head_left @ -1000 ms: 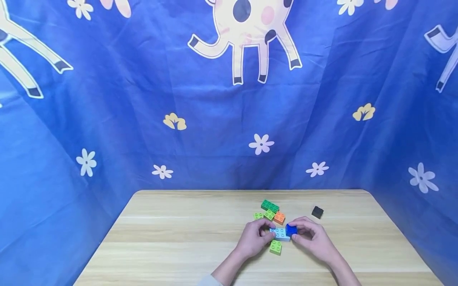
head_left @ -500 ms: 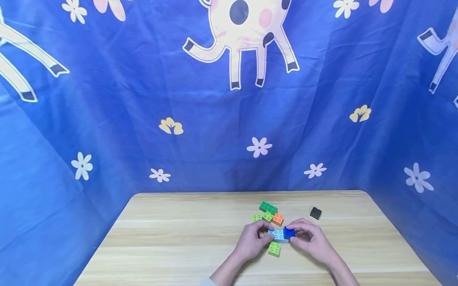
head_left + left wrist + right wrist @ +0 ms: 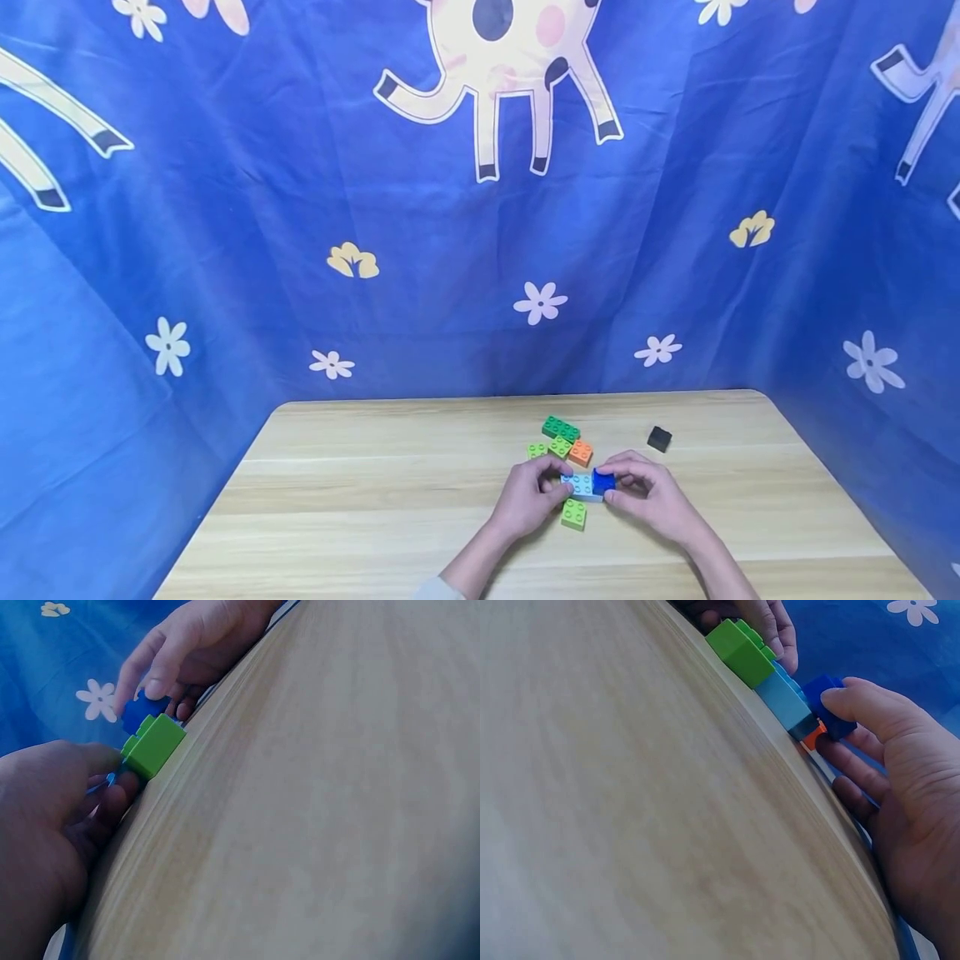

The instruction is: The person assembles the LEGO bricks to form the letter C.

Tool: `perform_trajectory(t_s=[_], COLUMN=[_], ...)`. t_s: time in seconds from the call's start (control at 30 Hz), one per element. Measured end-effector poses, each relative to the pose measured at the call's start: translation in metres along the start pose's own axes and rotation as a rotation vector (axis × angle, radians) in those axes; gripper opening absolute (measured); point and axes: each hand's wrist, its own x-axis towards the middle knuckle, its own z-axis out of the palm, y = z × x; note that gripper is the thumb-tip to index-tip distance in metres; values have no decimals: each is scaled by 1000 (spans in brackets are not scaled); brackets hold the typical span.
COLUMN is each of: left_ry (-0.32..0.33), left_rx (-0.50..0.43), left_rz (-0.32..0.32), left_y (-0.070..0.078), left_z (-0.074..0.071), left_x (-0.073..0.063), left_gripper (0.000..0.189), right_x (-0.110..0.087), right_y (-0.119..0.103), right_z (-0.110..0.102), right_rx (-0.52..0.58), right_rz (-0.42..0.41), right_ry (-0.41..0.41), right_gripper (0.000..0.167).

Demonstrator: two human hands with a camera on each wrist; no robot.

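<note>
Near the table's middle, my left hand (image 3: 525,498) grips the left end of a light blue building block (image 3: 581,485) with two rows of studs. My right hand (image 3: 651,496) pinches a small dark blue block (image 3: 604,481) between thumb and fingers. That dark blue block is at the right end of the light blue one, overlapping its top in the head view. From the right wrist view, the dark blue block (image 3: 829,707) looks a little tilted above the light blue block's end (image 3: 784,705). A lime green block (image 3: 573,515) lies just in front of the light blue one.
Behind the hands lie a dark green block (image 3: 561,428), two lime blocks, one in the middle (image 3: 559,447), and an orange block (image 3: 581,452). A black block (image 3: 659,439) sits farther right on the wooden table (image 3: 360,500). Blue printed cloth (image 3: 420,333) hangs around it.
The dark blue block has tipped flatter over the light blue block's right end, in my right hand's pinch. My left hand keeps its grip. The head view has shifted slightly.
</note>
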Motion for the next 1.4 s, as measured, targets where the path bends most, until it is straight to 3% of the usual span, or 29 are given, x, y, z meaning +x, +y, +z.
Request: perform_trajectory(t_s=[0.47, 1.4], left_ry=[9, 1], left_rx=[29, 25], left_rz=[8, 6], left_y=[-3, -2], left_z=[3, 1], left_x=[-1, -1], left_gripper=[15, 15], right_x=[-2, 0], right_y=[2, -3], right_z=[-1, 1], right_rx=[13, -1], right_rz=[-32, -10], right_ry=[-28, -16], right_gripper=[31, 32])
